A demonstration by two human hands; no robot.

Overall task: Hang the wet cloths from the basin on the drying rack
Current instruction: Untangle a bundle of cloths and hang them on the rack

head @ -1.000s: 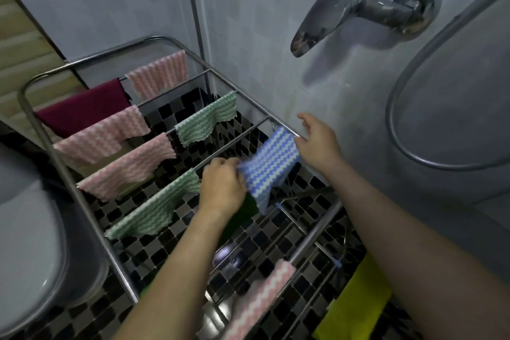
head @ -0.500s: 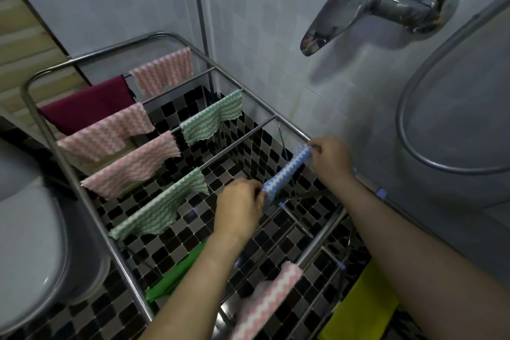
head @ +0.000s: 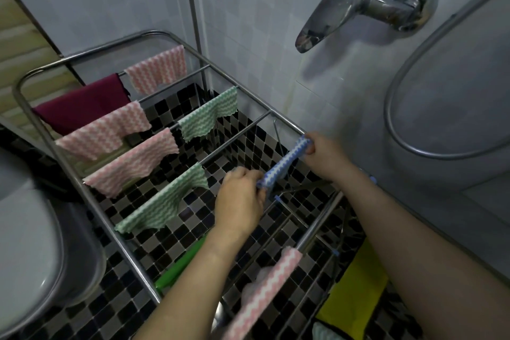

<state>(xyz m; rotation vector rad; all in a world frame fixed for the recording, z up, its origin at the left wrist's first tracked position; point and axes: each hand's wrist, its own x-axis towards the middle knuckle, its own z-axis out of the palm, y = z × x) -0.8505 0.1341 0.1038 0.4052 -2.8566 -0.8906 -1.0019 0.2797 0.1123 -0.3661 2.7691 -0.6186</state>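
A blue-and-white zigzag cloth (head: 284, 164) lies stretched along a bar at the right side of the metal drying rack (head: 91, 203). My left hand (head: 240, 201) pinches its near end. My right hand (head: 321, 156) grips its far end by the rack's right rail. Several cloths hang on the bars beyond: pink zigzag ones (head: 132, 164), green zigzag ones (head: 165, 201) and a maroon one (head: 82, 103). Another pink zigzag cloth (head: 265, 292) drapes over a near bar.
A steel basin (head: 71, 265) sits at the lower left. A chrome tap (head: 358, 0) juts from the tiled wall above right, with a hose loop (head: 392, 107) beside it. A yellow cloth (head: 356, 295) and a green cloth (head: 182, 265) hang lower in the rack.
The blue cloth, held spread out above the rack a second ago, has come down and now lies narrow along the bar. Both hands moved down and right with it.
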